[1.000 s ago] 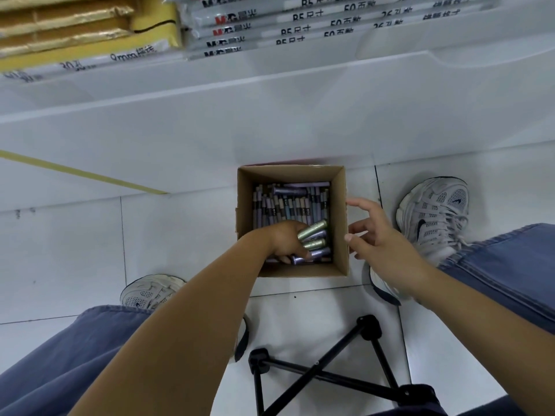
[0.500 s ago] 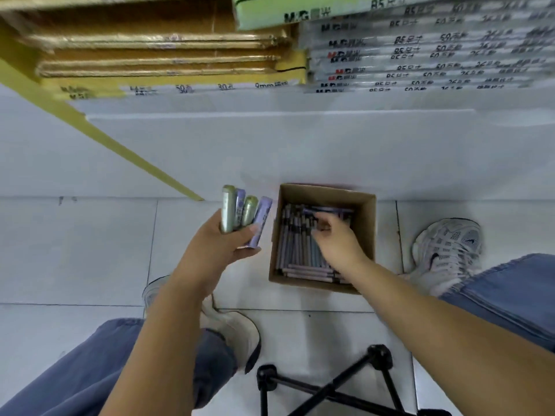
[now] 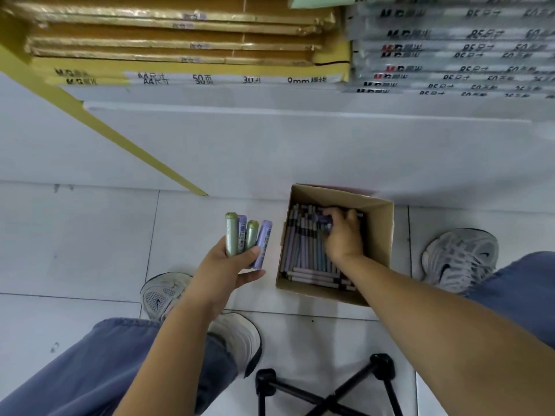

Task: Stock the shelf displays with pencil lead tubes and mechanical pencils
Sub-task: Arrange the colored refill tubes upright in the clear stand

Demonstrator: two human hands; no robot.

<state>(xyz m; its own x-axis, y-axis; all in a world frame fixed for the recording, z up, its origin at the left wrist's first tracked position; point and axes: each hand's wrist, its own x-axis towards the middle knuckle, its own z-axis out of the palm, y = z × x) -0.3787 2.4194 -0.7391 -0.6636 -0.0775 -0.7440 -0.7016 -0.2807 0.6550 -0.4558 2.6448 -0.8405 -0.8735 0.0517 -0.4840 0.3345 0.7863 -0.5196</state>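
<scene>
Since a second ago the left hand has come up out of the cardboard box with a handful of lead tubes, and the right hand has gone in instead. Over the last half second it has slid toward the box's 12 o'clock end.

Head view, the only one: the left grip is clamped on four tubes, two green and two purple, fanned out and pointing to 12 o'clock, thumb across their lower ends. They're held up in the air, at about 9 o'clock from the box and just beside it.

The right hand is down inside the box with its fingers curled over the loose tubes near the far wall. There's something dark purple right at the fingertips, but I can't tell if that grip has actually closed on it or is only resting on the pile. The rest of the tubes lie packed lengthwise, with a few crosswise at the 6 o'clock end.

The box sits on the white tile floor, up against the white shelf base. At 12 o'clock the shelf holds yellow notebook packs, with grey packs to their 3 o'clock. The right shoe is at 3 o'clock of the box, the left shoe at 8 o'clock, and a black folding stool frame at 6 o'clock.
</scene>
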